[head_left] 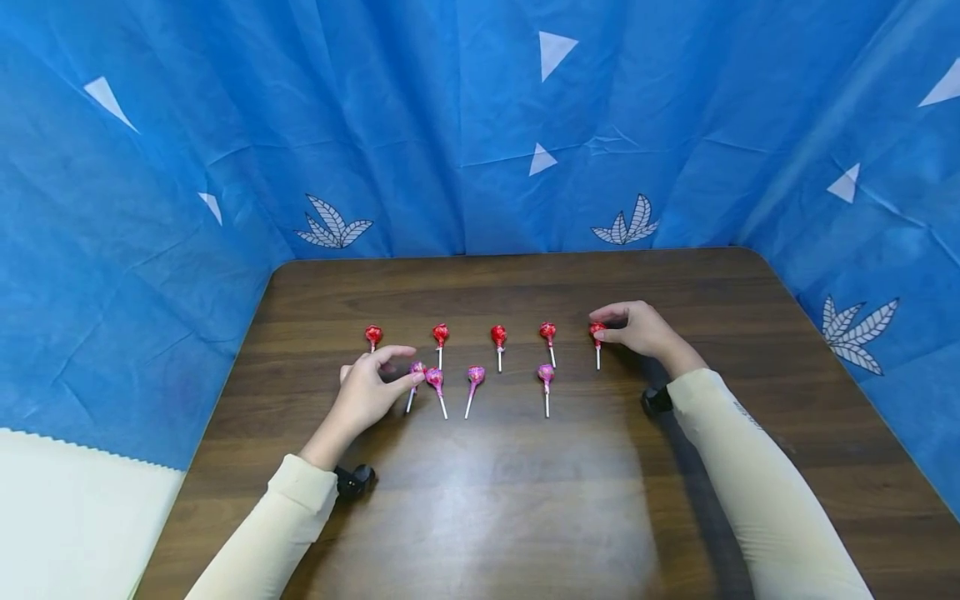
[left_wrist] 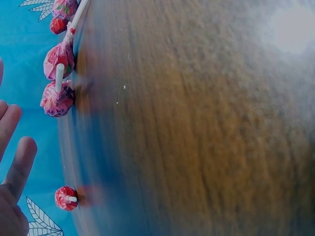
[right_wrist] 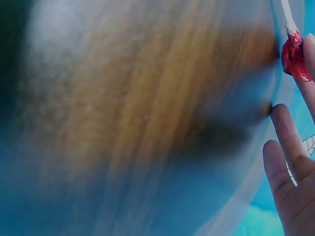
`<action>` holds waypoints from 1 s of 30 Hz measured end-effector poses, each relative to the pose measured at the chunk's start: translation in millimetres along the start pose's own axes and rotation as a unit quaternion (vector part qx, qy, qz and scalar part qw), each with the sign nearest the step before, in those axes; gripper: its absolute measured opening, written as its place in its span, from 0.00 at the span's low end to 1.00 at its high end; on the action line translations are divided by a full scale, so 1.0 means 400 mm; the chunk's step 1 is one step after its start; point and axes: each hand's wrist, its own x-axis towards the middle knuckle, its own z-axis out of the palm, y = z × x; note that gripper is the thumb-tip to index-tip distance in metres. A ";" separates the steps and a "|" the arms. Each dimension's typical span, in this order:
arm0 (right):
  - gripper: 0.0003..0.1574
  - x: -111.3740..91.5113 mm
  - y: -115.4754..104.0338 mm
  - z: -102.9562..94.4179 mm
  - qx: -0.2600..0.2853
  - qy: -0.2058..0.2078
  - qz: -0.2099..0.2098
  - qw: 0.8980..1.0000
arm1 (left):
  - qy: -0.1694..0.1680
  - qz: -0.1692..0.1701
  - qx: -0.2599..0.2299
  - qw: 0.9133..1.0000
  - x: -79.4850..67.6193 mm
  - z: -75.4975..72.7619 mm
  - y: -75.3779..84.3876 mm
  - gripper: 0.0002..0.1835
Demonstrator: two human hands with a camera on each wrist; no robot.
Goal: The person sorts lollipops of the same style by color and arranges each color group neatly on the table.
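Observation:
My right hand (head_left: 643, 332) pinches a red-wrapped lollipop (head_left: 597, 329) by its head at the right end of a row of red lollipops; its white stick points toward me. In the right wrist view the thumb partly covers this red head (right_wrist: 294, 58). My left hand (head_left: 369, 390) is beside the leftmost pink lollipop (head_left: 411, 398), thumb and index finger apart near its head. Close by, a second pink lollipop (head_left: 435, 377) lies at the thumb tip. The left wrist view shows the left fingers (left_wrist: 23, 157) apart from the pink heads (left_wrist: 56, 101).
Other red lollipops (head_left: 498, 335) lie in the farther row, one (head_left: 373, 333) just beyond the left hand. Two more pink lollipops (head_left: 476, 375) lie nearer to me. The brown wooden table (head_left: 555, 517) ends at a blue curtain (head_left: 465, 125). White cloth (head_left: 75, 508) shows at left.

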 end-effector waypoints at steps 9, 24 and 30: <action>0.24 -0.002 0.000 0.008 -0.003 0.001 -0.004 1.000 | -0.006 -0.005 0.003 1.000 -0.002 -0.003 -0.001 0.24; 0.32 -0.002 -0.038 0.003 -0.035 0.040 -0.056 0.997 | -0.009 -0.004 0.010 1.000 0.014 -0.010 -0.010 0.24; 0.32 -0.002 -0.107 0.023 -0.030 0.046 -0.076 0.996 | -0.016 -0.011 0.016 1.000 0.026 -0.014 -0.007 0.24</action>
